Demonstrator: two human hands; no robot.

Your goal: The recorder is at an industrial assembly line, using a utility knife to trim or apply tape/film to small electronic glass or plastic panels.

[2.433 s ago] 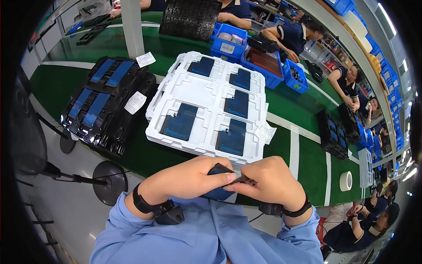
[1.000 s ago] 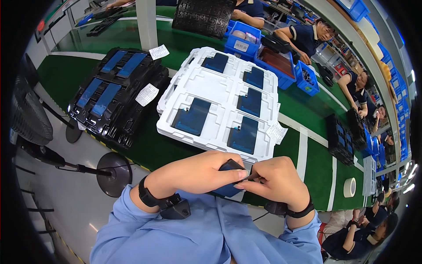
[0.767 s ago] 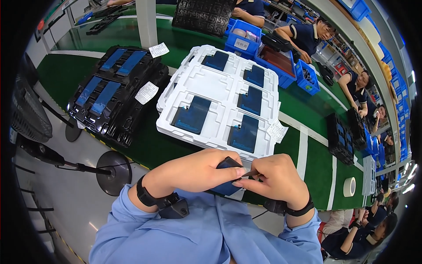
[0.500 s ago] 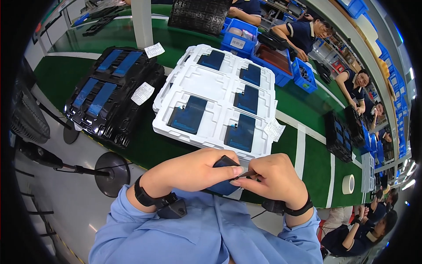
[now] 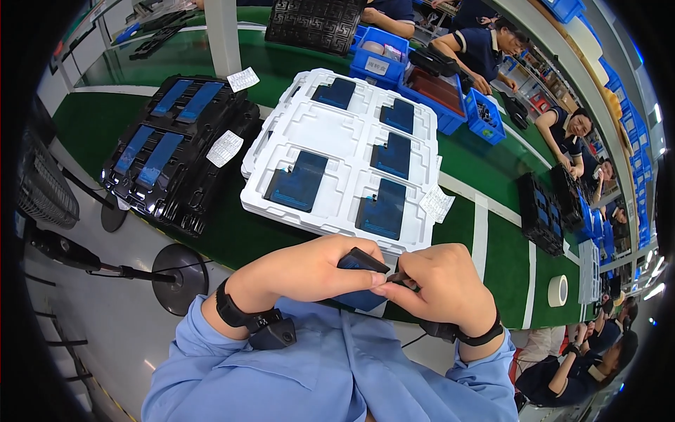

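Note:
My left hand [image 5: 313, 266] is closed on a dark flat battery [image 5: 362, 260] in front of my body, the thumb lying along its near edge. Close against it, my right hand [image 5: 443, 281] pinches a thin dark piece at the battery's right end; whether that is part of it is hidden by the fingers. The two thumb tips almost meet. Just beyond my hands is a stack of white moulded trays [image 5: 325, 130]. In the top one lie several dark blue, notched flat batteries, including one at the left [image 5: 299, 181] and one at the near right [image 5: 382, 209].
Black trays [image 5: 204, 158] with blue strips are stacked at the left, paper slips on them. Blue bins [image 5: 380, 56] stand beyond the white trays. A tape roll [image 5: 557, 290] sits at the right on the green table [image 5: 464, 260]. Co-workers sit across and along the right; a fan stands left.
The battery has tilted slightly between my hands, and my fingers have shifted a little at its right end. Both hands remain in nearly the same place. A co-worker's hand across the table has moved.

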